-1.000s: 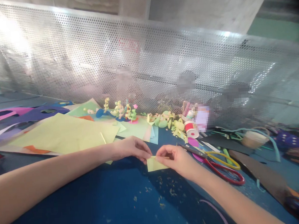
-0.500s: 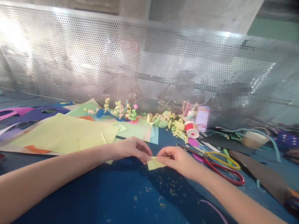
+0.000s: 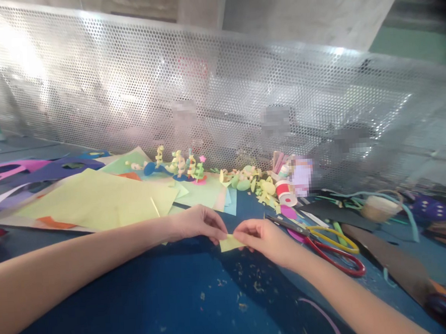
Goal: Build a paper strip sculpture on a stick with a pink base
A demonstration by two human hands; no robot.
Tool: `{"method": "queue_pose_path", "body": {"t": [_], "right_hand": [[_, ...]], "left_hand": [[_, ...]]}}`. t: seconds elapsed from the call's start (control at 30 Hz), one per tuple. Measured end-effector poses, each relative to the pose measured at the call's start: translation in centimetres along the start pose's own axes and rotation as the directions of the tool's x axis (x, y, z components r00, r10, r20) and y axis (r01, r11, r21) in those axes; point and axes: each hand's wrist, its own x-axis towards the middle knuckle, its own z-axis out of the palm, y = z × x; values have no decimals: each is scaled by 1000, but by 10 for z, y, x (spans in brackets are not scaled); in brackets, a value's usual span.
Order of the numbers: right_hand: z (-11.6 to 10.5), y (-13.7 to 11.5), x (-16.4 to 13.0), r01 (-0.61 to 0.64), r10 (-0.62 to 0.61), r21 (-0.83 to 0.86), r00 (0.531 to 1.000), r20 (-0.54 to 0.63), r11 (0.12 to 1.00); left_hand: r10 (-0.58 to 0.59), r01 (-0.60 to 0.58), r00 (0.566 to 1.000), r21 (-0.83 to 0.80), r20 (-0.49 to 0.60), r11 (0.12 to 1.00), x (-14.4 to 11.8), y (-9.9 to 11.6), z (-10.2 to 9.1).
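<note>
A small piece of yellow paper (image 3: 229, 243) is pinched between my two hands above the blue table (image 3: 170, 291). My left hand (image 3: 200, 224) grips its left upper edge between thumb and fingers. On the right side, my right hand (image 3: 259, 235) closes on the same piece with thumb and fingertips. Just beyond my right wrist lie scissors (image 3: 326, 241) with one red and one yellow handle loop. Behind my left forearm spreads a large sheet of yellow paper (image 3: 96, 200).
Small paper figures (image 3: 179, 164) stand at the back, beside a heap of yellow cut-outs (image 3: 264, 184). A red-and-white spool (image 3: 286, 193) lies near them. Dark sheets (image 3: 387, 257) cover the right. A perforated metal screen (image 3: 128, 92) closes off the far side. Scraps dot the tabletop.
Less of the yellow paper shows at its right end, where my right fingers now cover or fold it. Both hands stay almost in place.
</note>
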Motion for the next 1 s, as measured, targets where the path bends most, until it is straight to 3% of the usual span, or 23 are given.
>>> {"method": "queue_pose_path", "body": {"t": [0.17, 0.4, 0.67, 1.0], "right_hand": [[2, 0, 0, 26, -26, 42, 1000, -15, 999], [1, 0, 0, 102, -101, 17, 993, -63, 995], [-2, 0, 1, -8, 9, 6, 1000, -13, 1000], [-1, 3, 2, 11, -10, 30, 1000, -30, 999]], "left_hand": [[-43, 42, 998, 5, 47, 999, -1, 4, -2], [-29, 29, 999, 0, 12, 1000, 0, 1, -3], [20, -18, 998, 38, -67, 999, 0, -4, 1], [-33, 32, 999, 36, 31, 999, -1, 3, -4]]}}
